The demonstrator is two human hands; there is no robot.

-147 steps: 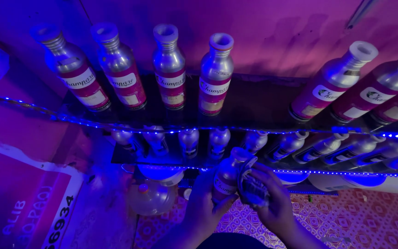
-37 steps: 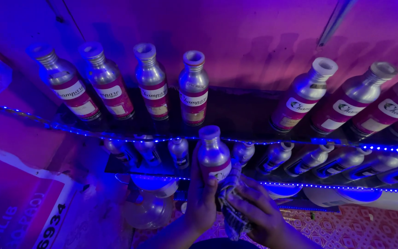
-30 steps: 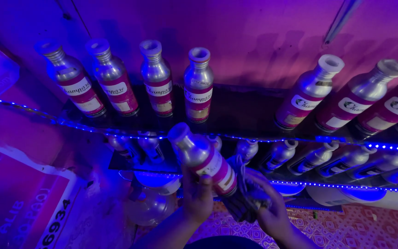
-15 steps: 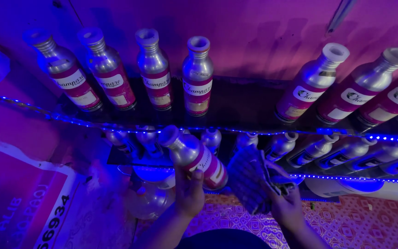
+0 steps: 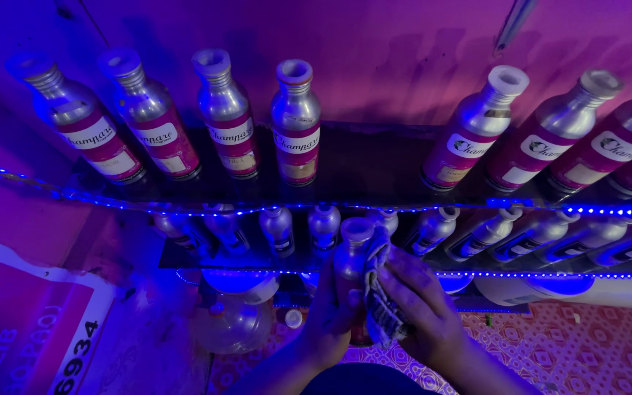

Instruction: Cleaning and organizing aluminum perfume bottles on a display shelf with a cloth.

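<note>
Purple-lit wall; two dark shelves (image 5: 374, 164) edged with blue light strips. Upper shelf carries metal bottles with red labels (image 5: 295, 124), upright, caps on. Below, a clear plastic jar (image 5: 234, 322) stands on the patterned floor. Left hand (image 5: 330, 314) grips a metal bottle (image 5: 352, 256) upright before the lower shelf; right hand (image 5: 422, 303) presses a cloth (image 5: 378, 300) against its side.

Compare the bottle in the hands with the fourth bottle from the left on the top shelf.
The held bottle is gripped by the left hand, with a cloth pressed against it by the right hand; the shelf bottle stands untouched. The held bottle's label is hidden; the shelf bottle's red and white label shows. Both are silvery, narrow-necked and upright.
</note>
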